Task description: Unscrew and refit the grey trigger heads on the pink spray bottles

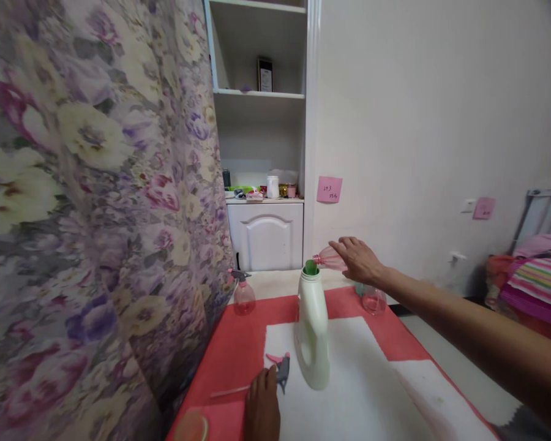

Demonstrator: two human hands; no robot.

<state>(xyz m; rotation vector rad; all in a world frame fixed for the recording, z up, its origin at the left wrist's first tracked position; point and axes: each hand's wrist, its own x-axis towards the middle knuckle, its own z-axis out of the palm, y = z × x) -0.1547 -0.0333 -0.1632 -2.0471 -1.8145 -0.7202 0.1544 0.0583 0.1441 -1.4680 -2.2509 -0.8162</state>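
My right hand is wrapped round a clear pink spray bottle, tipped on its side with its neck pointing left. Its mouth meets a green funnel-like piece in the top of a pale green jug. The jug stands upright on the table, its handle toward me. Low in the view, my left hand is closed on a grey and pink spray trigger head, whose thin tube sticks out to the left. Whether liquid is flowing cannot be made out.
A pink spray bottle with its trigger stands at the back left; another pink bottle is at the right. A round orange-tinted container sits at the front left. White sheets lie on the red tablecloth. A floral curtain hangs at the left.
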